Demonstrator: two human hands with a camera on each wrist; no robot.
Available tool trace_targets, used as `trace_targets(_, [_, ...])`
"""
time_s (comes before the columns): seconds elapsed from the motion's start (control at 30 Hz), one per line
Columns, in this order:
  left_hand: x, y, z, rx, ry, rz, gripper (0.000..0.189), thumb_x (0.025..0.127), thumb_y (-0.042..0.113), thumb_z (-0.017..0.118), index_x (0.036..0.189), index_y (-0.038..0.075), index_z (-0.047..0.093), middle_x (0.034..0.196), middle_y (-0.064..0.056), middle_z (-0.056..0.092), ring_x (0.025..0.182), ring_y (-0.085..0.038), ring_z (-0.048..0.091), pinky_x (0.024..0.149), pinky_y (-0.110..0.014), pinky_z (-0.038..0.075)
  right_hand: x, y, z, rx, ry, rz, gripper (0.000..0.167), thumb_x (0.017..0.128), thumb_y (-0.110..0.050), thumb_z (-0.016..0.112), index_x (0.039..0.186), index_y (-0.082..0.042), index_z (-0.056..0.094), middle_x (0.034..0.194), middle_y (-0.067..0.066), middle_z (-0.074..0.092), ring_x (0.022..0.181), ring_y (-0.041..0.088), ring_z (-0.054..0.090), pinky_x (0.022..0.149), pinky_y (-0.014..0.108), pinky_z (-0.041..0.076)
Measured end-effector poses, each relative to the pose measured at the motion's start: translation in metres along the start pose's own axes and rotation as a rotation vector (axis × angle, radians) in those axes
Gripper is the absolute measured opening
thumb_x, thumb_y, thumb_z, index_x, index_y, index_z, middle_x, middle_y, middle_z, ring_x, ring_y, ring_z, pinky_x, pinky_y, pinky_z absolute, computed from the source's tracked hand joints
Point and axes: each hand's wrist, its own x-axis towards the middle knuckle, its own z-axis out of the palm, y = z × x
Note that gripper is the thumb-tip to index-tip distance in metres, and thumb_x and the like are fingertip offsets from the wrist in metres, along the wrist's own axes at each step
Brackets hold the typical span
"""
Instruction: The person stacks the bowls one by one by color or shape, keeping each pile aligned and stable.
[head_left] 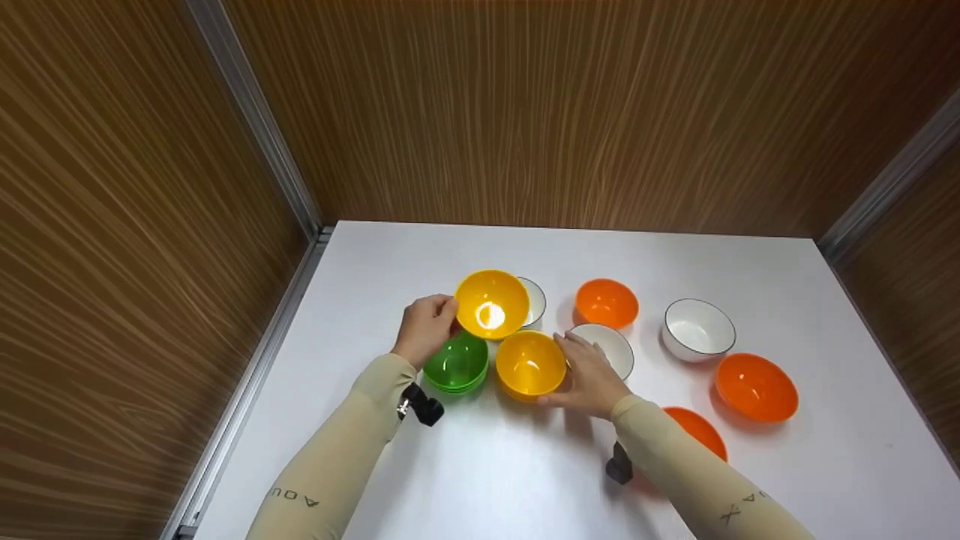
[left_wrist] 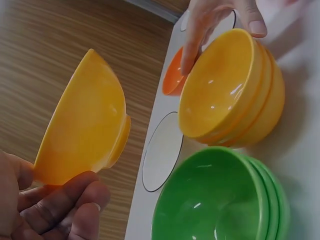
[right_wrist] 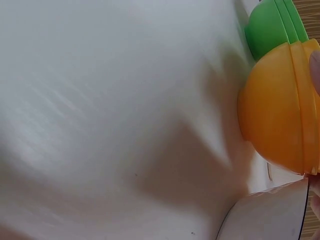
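My left hand (head_left: 426,327) pinches a yellow bowl (head_left: 491,304) at its left rim, holding it raised over the table. Seen from the left wrist, this bowl (left_wrist: 85,122) shows its side and foot, and the thumb and fingers meet at its lower edge. My right hand (head_left: 590,377) spans the right side of a nested stack of yellow bowls (head_left: 530,365), thumb at the near rim and fingers at the far rim. Left of that stack stand nested green bowls (head_left: 455,365), partly behind the left hand. The right wrist view shows the yellow stack (right_wrist: 275,105) from the side.
White bowls with dark rims stand behind the raised bowl (head_left: 535,301), beside the right hand (head_left: 611,349) and farther right (head_left: 697,330). Orange bowls sit at the back (head_left: 606,302), at right (head_left: 756,388) and partly under the right forearm (head_left: 701,431). Wood-patterned walls (head_left: 525,112) enclose the white table (head_left: 480,480).
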Motion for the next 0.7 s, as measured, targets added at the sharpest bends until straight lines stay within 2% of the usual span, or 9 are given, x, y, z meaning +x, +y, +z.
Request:
trace_targets(0.17, [-0.003,0.002,0.010,0.063,-0.040,0.032,0.028,0.101,0.022,0.047,0.105,0.004,0.067,0.078,-0.006,0.066,0.078,-0.027,0.065,0.063,-0.027,0.054,0.001,0.001,-0.001,0.008,0.005,-0.006,0.111,0.065,-0.058,0.081,0.149,-0.005,0.032,0.152,0.012,0.035,0.143,0.031,0.022,0.115,0.058,0.009])
trace_targets(0.4, [-0.004,0.001,0.026,0.188,-0.080,0.072,0.024,0.099,0.023,0.049,0.099,0.005,0.065,0.072,-0.002,0.065,0.062,-0.012,0.060,0.058,-0.024,0.050,0.001,0.002,-0.001,-0.001,0.028,-0.024,0.110,0.065,-0.058,0.081,0.148,-0.004,0.034,0.150,0.013,0.039,0.142,0.032,0.025,0.114,0.058,0.012])
trace_targets(0.7, [-0.009,0.000,0.042,0.300,-0.093,0.076,0.020,0.099,0.022,0.050,0.092,0.009,0.064,0.076,0.001,0.063,0.069,-0.012,0.058,0.063,-0.025,0.050,0.001,0.001,-0.002,0.011,0.049,-0.045,0.110,0.063,-0.058,0.082,0.148,-0.006,0.035,0.149,0.012,0.040,0.142,0.033,0.024,0.116,0.055,0.013])
